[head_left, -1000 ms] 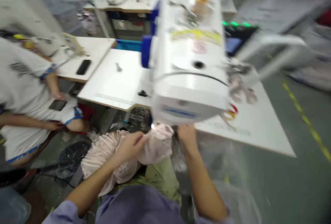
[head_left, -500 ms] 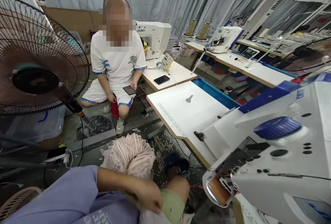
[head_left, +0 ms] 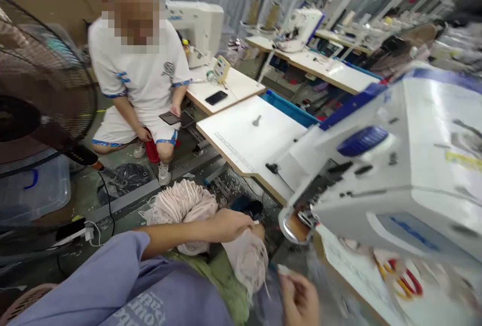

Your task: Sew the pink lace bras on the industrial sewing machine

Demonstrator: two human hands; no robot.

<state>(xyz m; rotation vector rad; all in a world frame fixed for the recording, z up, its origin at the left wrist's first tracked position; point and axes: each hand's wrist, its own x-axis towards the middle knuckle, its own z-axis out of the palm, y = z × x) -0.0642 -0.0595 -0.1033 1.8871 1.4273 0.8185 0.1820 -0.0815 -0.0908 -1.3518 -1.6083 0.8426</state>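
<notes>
My left hand [head_left: 233,225] is closed on a pale pink fabric piece [head_left: 246,260] that hangs over my lap. A bundle of the same pink fabric [head_left: 181,204] lies just behind my left forearm, low by the floor. At the bottom edge, blurred, my right hand [head_left: 299,298] pinches a small white piece [head_left: 282,269] just right of the hanging fabric. A white sewing machine [head_left: 376,180] stands close on my right, its head above both hands.
A white work table [head_left: 244,140] extends left of the machine, with a blue bin [head_left: 289,107] behind it. A seated person [head_left: 135,80] holds a phone. A standing fan [head_left: 33,110] is at the left. Red and yellow scissors [head_left: 404,278] lie under the machine.
The view has dipped and shifted slightly. My left hand has risen from my lap holding the pink piece, and my right hand has come into view at the bottom.
</notes>
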